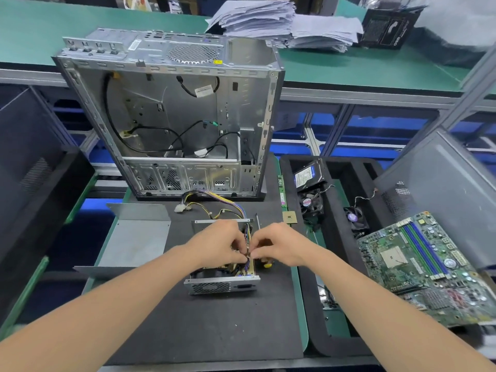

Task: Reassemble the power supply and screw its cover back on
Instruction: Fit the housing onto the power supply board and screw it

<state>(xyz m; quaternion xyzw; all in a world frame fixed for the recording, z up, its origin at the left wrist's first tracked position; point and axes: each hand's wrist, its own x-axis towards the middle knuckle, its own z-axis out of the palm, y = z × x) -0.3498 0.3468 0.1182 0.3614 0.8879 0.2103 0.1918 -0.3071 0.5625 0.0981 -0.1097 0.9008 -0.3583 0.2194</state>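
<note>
Mid-task, wiring stage by the look of it. Working in the open power supply [222,276], central on the bench [214,331], vented face toward the wearer. Pinching the wire bundle [248,232] with left hand [218,245] and right hand [280,247], both with curled fingers, fingertips nearly meeting over the supply's right side. Lacking the cover [139,237], found flat on the bench just left of the supply, with long axis roughly away from the wearer, nearer the left hand. Probably a leftward reach next, after tucking wires. In the foam tray [332,264] to the right: hard drive [308,175], two fans [311,204]. Against its right edge, a motherboard [418,267]. No screws made out.
</note>
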